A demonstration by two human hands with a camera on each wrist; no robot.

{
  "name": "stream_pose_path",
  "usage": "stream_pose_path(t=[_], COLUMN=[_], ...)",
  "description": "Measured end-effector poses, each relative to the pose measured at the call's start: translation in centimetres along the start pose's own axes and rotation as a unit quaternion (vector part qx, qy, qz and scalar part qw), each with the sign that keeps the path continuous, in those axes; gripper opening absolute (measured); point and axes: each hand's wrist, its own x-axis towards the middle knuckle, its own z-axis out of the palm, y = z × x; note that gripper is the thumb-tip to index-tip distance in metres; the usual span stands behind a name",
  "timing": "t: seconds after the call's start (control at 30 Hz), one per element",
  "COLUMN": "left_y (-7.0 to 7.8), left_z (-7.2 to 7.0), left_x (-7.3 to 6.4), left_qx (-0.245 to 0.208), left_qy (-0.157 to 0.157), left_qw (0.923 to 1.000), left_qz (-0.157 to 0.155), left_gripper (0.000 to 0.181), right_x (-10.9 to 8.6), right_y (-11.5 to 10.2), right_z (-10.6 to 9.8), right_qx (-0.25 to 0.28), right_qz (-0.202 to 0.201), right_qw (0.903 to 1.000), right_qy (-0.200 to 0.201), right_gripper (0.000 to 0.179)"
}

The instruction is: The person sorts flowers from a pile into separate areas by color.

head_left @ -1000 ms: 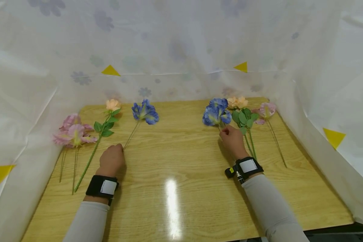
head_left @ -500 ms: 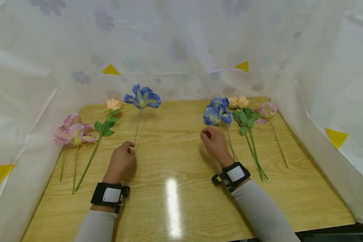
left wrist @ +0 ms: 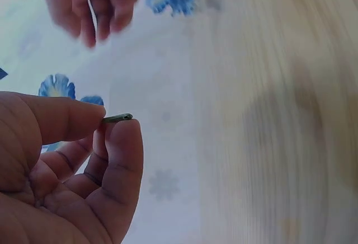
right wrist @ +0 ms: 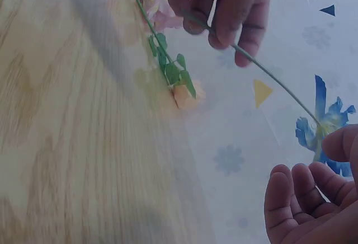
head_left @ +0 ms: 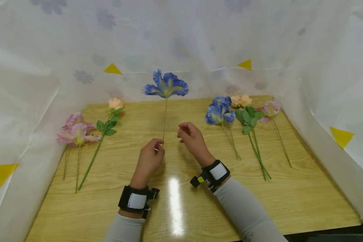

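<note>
My left hand (head_left: 149, 159) pinches the lower part of a thin stem between thumb and fingers. That stem carries a blue artificial flower (head_left: 167, 85), held upright above the middle of the table (head_left: 157, 215). In the left wrist view the cut stem end (left wrist: 118, 118) pokes out past the fingertips. To the right of the stem, my right hand (head_left: 195, 141) hovers with loosely bent fingers and nothing between them. The right wrist view shows its fingertips (right wrist: 279, 193) apart from the stem, near the blue bloom.
On the left lie pink flowers (head_left: 78, 132) and a peach rose (head_left: 115, 103) with a leafy stem. Blue flowers (head_left: 219, 111), peach roses (head_left: 241, 101) and a pink flower (head_left: 271, 108) lie to the right. A white patterned sheet (head_left: 181, 40) surrounds the table.
My left hand has lifted the blue flower off the table and brought it upright to the middle. My right hand has moved left, away from the blue flowers on the right.
</note>
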Motion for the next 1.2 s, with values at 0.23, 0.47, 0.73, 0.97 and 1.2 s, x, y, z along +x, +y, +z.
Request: stream_pose_path(t=[0.23, 0.47, 0.73, 0.97, 1.2], left_y=[1.4, 1.9, 1.6, -0.7, -2.4], left_z=[2.9, 4.1, 3.9, 2.0, 0.2], left_x=[-0.9, -1.5, -1.4, -1.3, -1.2], left_qx=[-0.025, -0.018, -0.009, -0.001, 0.006], left_qy=[-0.026, -0.05, -0.063, -0.036, -0.012], left_qw=[0.9986, 0.9954, 0.9957, 0.9988, 0.9999], left_qz=[0.038, 0.079, 0.068, 0.032, -0.001], left_gripper=[0.018, 0.019, 0.021, 0.021, 0.02], right_x=[0.1, -0.7, -0.8, 0.2, 1.5], right_y=[-1.2, -2.0, -1.6, -0.2, 1.5], right_z=[0.1, -0.7, -1.7, -3.6, -7.7], right_qx=[0.006, 0.013, 0.006, -0.014, -0.059], right_qz=[-0.026, -0.025, -0.017, 0.003, 0.033], right_qw=[0.9989, 0.9982, 0.998, 0.9965, 0.9886], right_qy=[0.039, 0.052, 0.061, 0.083, 0.134], right_gripper=[0.033, 0.03, 0.028, 0.031, 0.038])
